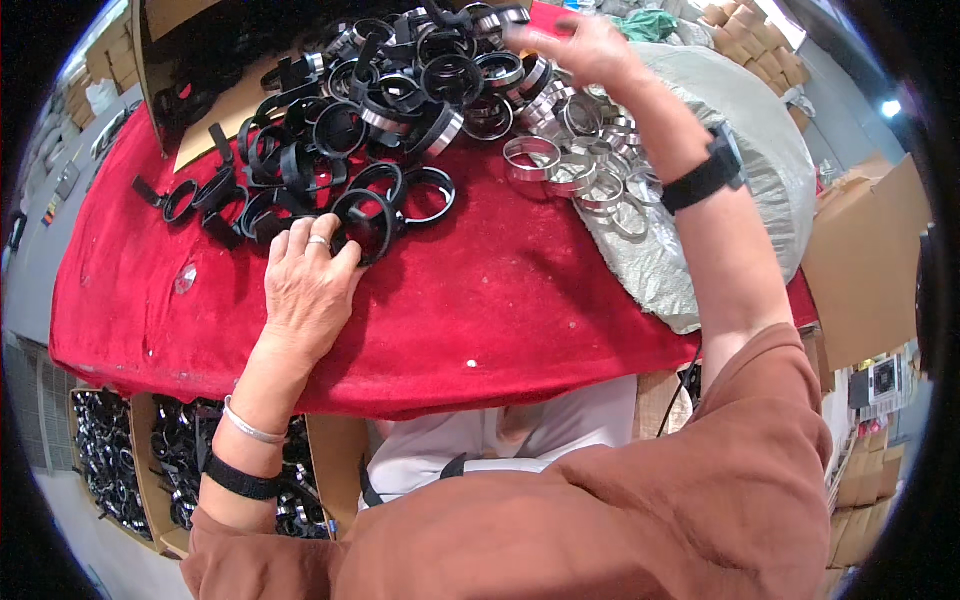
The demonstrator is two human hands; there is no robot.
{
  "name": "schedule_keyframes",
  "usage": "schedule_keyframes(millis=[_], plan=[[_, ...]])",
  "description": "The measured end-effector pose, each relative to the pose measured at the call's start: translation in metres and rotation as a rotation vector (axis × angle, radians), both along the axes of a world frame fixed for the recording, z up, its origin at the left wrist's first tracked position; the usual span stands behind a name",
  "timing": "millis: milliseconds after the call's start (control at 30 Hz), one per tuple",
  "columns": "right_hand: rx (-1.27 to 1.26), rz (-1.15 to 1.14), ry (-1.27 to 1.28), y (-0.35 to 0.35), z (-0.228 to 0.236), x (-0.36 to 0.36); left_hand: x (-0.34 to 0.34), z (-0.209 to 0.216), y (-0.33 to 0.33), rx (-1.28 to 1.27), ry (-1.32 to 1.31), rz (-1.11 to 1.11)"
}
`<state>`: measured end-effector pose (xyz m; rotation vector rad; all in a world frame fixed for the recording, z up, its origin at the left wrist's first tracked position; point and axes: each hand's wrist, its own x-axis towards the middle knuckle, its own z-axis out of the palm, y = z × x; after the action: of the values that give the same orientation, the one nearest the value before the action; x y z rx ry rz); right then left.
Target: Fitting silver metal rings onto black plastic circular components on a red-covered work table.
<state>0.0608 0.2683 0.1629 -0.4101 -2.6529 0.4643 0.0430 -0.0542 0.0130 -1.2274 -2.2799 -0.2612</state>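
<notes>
My left hand (308, 285) is at the near edge of the pile, its thumb and fingers closed on a black ring (366, 222) tilted up from the cloth. Other black rings with tabs lie beside it, among them a black ring with a pale inner edge (430, 195). Over the far right of the heap is my right hand (590, 55), slightly blurred, its fingers stretched out and apart with nothing visible between them. Below it are black rings with silver bands (500, 70). Loose silver rings (532, 158) lie nearer me, left of my right forearm.
A red cloth (450, 310) covers the table. A pale sack (740, 130) lies at the right, partly under the silver rings. An open cardboard box (150, 60) stands at the far left. Below the table's edge, boxes (142, 460) hold more black and silver parts.
</notes>
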Motion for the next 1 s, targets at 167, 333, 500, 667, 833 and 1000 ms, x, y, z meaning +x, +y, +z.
schedule_keyframes(millis=[167, 333, 500, 667, 833, 1000], plan=[[0.314, 0.020, -0.329, 0.016, -0.085, 0.011, -0.007, 0.003, -0.013, 0.304, -0.159, -0.133], [0.430, 0.100, -0.421, 0.024, -0.109, 0.014, -0.004, 0.005, -0.018, 0.949, -0.779, -0.369], [0.545, 0.216, -0.049, 0.004, -0.114, 0.046, 0.042, 0.026, -0.010, 1.348, -1.379, -0.431], [0.105, 0.426, 0.295, -0.035, -0.120, 0.092, 0.067, 0.017, 0.026, 1.323, -1.662, -0.272], [-0.062, 0.560, 0.300, -0.077, -0.116, 0.130, 0.070, 0.019, 0.052, 1.085, -1.880, -0.112], [-0.155, 0.519, 0.291, -0.084, -0.120, 0.143, 0.071, 0.019, 0.064, 0.963, -1.884, -0.250]])
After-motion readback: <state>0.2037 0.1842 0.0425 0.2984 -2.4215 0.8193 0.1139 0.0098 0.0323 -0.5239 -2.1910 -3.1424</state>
